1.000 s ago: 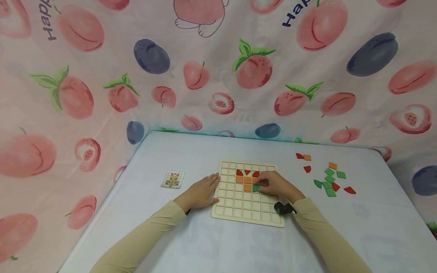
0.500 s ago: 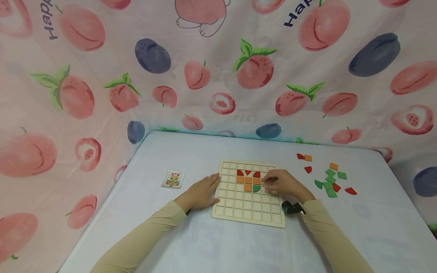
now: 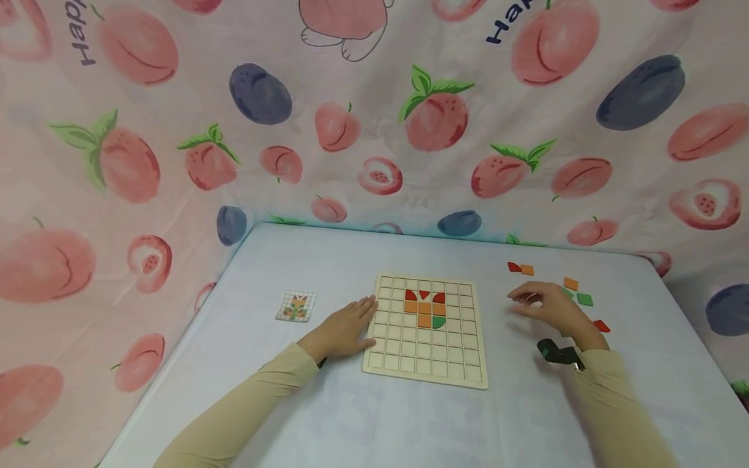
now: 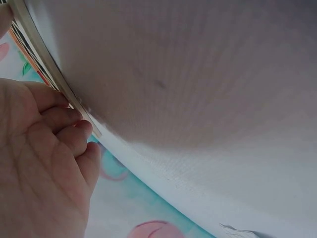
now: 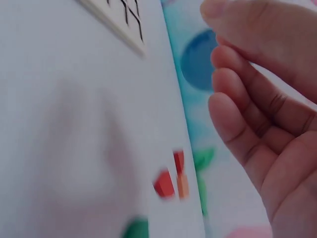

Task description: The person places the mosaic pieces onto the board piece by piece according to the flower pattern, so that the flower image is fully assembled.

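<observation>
Nothing in the right hand (image 3: 552, 311), thumb and fingers loosely curved, hovering at the gridded board (image 3: 424, 354)'s three o'clock, partly hiding the loose pieces (image 3: 584, 299)! Left hand (image 3: 344, 330) at nine, fingers outstretched, touching the edge. Inset tiles (image 3: 424, 308), red, orange, green, sit toward twelve; the pattern card (image 3: 296, 306) lies past nine.

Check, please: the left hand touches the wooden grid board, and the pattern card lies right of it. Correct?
Not quite: the pattern card lies left of the wooden grid board, as the head view shows. The left hand does touch the board.
</observation>
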### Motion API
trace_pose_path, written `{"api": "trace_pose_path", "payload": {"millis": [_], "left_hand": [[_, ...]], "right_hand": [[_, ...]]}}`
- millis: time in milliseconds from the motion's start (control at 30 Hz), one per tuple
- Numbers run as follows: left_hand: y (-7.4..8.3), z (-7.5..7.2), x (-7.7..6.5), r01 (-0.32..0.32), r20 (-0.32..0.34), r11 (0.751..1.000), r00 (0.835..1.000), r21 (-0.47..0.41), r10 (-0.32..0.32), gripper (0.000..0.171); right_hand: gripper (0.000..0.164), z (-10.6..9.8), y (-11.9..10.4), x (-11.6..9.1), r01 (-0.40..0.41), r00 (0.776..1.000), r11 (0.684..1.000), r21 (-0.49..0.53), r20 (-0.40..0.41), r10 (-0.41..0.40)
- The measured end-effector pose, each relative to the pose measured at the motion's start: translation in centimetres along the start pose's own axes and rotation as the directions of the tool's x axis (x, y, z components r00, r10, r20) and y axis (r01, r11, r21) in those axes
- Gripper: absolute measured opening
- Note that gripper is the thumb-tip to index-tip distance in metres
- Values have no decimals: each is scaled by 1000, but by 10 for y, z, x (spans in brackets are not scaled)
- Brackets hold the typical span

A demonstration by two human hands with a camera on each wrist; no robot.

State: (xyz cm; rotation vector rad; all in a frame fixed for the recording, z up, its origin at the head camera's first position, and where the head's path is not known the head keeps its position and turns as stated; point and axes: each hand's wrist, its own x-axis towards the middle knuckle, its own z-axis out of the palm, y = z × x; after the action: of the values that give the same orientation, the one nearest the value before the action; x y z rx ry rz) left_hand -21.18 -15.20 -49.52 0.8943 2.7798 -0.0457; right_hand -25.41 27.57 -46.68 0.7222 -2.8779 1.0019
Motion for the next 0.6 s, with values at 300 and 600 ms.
{"api": "trace_pose_path", "payload": {"millis": [300, 600], "left_hand": [[0, 0, 0, -9, -4, 1000, 1000, 7, 9, 79], [0, -1, 0, -10, -3, 1000, 1000, -1, 10, 79]], "right_hand": [[29, -19, 25, -27, -165, 986, 985, -46, -41, 163], [34, -17, 41, -38, -247, 969, 967, -59, -12, 246]]}}
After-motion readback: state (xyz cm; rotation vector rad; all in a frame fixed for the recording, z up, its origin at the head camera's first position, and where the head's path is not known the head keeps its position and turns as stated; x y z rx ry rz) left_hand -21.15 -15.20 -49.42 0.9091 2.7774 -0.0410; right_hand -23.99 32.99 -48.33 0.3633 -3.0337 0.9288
